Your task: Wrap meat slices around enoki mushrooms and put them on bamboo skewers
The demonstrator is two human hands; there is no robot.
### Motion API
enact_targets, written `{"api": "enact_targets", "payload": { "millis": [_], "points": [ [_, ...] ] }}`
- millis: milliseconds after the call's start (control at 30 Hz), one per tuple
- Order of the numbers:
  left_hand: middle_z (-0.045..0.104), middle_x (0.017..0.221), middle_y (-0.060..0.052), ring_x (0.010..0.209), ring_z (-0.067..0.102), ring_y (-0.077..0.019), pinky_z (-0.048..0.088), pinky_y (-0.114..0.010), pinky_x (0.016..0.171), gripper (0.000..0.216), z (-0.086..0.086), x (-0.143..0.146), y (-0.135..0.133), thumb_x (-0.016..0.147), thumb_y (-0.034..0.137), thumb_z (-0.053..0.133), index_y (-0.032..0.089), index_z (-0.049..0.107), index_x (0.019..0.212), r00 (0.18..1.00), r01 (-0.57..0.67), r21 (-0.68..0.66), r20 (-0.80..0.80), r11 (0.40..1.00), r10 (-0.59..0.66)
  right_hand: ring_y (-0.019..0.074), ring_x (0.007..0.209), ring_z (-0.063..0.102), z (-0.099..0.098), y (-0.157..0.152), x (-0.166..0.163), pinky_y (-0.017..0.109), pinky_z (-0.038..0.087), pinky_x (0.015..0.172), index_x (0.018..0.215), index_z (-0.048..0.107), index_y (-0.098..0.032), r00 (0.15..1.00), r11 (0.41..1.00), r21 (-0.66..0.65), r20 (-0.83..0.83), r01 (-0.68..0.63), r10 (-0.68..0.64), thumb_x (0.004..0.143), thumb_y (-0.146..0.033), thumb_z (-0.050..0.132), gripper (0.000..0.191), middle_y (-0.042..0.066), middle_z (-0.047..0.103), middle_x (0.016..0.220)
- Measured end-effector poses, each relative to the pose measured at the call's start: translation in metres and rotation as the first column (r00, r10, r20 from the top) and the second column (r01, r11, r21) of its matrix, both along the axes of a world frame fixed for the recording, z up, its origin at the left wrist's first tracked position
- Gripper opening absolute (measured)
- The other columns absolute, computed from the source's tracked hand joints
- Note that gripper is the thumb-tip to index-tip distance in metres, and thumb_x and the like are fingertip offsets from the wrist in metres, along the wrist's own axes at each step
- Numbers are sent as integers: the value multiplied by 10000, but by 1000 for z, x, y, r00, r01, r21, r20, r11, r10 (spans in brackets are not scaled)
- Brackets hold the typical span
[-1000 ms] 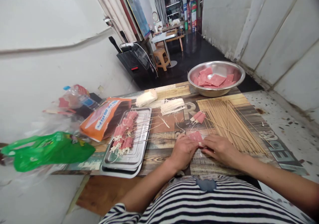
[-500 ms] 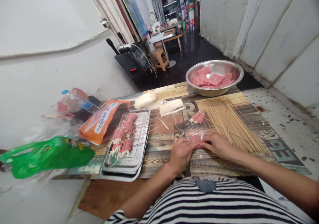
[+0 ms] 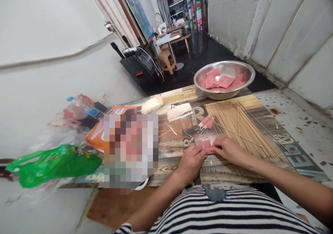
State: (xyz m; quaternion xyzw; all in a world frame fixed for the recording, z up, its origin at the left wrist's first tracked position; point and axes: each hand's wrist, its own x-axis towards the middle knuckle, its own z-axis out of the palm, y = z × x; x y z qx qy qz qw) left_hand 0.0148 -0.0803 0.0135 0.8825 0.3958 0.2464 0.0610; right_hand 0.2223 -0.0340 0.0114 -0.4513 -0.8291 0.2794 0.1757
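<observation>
A thin pink meat slice (image 3: 204,145) lies on the wood-patterned table in front of me, its near edge between my hands. My left hand (image 3: 191,160) pinches its left side with bent fingers. On its right side, my right hand (image 3: 225,150) has thumb and fingertips closed on the near edge. Whether anything is rolled inside is hidden by my fingers. Just beyond lie skewered meat rolls (image 3: 207,122) with pale ends. Bundles of white enoki mushrooms (image 3: 179,112) rest farther back, with a few loose strands nearby.
Bamboo skewers (image 3: 241,131) spread over the table's right side. A metal bowl (image 3: 223,94) of pink slices stands at the far edge. At left are an orange package (image 3: 97,137) and a green plastic bag (image 3: 52,166). A pixelated patch covers most of a tray (image 3: 142,184).
Both hands stay at the meat slice with hardly any movement. The view shifts slightly, and the tray with skewered rolls is now mostly covered by pixelation.
</observation>
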Motion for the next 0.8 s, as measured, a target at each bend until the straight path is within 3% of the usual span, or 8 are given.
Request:
{"api": "enact_targets", "payload": {
  "millis": [67,133,200,267,333,367,633,800],
  "points": [
    [654,984,-80,892,581,-165,490,-298,751,217,3,1,0,975,250,452,185,641,1060,999,-29,0,14,1000,29,197,768,587,0,-4,2,320,432,723,740,673,-183,1000,997,77,-24,10,-8,895,-408,550,299,56,669,775],
    [656,989,-70,894,573,-171,475,-311,760,203,7,3,-1,966,260,478,198,657,1038,998,-61,8,11,998,61,208,839,594,3,-12,4,343,461,754,878,691,-183,998,967,252,-63,18,-2,909,-400,536,268,77,681,886],
    [666,949,-57,892,569,-176,452,-336,784,195,10,4,-1,962,267,490,214,673,1006,996,-86,10,-12,996,86,223,956,587,6,-22,6,385,470,834,1052,672,-182,996,872,489,-67,-22,62,941,-324,485,260,103,678,1024],
    [679,925,-51,898,567,-180,428,-359,807,197,12,5,-1,962,264,492,217,682,977,994,-102,7,-27,995,102,227,1049,569,8,-32,5,413,453,913,1121,651,-173,988,731,674,0,-112,151,955,-209,411,294,110,676,1078],
    [691,938,-47,902,567,-180,412,-370,820,193,12,5,-1,961,258,495,217,684,975,994,-110,-1,-21,994,110,224,1077,564,8,-38,2,411,450,938,1118,653,-154,976,635,746,93,-199,197,945,-133,352,347,114,682,1072],
    [695,949,-44,904,566,-180,407,-371,823,189,12,5,-1,959,255,499,220,683,986,993,-114,-6,-12,993,114,226,1067,567,8,-39,-1,409,457,929,1114,654,-139,973,619,754,122,-219,196,941,-118,334,365,123,683,1062],
    [683,966,-51,902,544,-186,408,-366,825,180,10,4,-6,957,241,496,205,664,1010,988,-151,11,-30,988,152,229,888,557,3,-26,-15,387,470,820,1024,662,-72,966,692,674,156,-257,207,950,-123,344,331,149,660,920],
    [669,912,-51,871,534,-182,412,-359,814,202,7,5,-9,966,226,477,193,643,1076,981,-167,37,-91,985,170,218,830,522,12,-16,-18,376,434,781,989,666,-106,954,828,475,163,-298,251,942,-151,401,274,119,653,881]
  ]
}}
